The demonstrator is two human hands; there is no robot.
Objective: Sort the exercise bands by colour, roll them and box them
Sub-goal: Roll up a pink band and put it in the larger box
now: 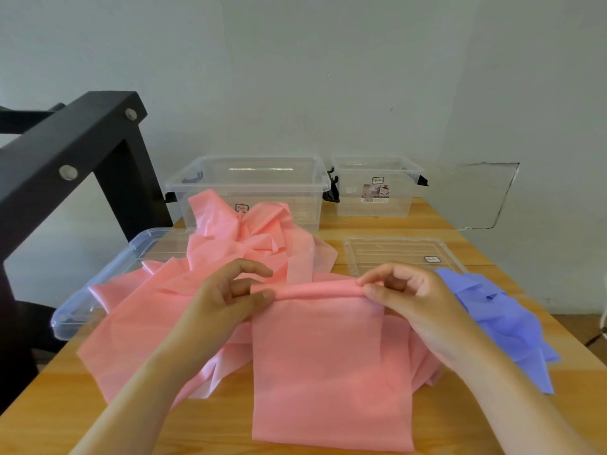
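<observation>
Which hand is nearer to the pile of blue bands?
Right. The right hand pinches the right end of the roll started on the pink band, just beside the blue bands. The left hand pinches the left end, farther from them.

soft, even light is filling the view
a clear box (308, 208) beyond the grip is catching pale glare; faint shadows are lying under the pink band (328, 372) below it; far edges are bowing slightly.
</observation>
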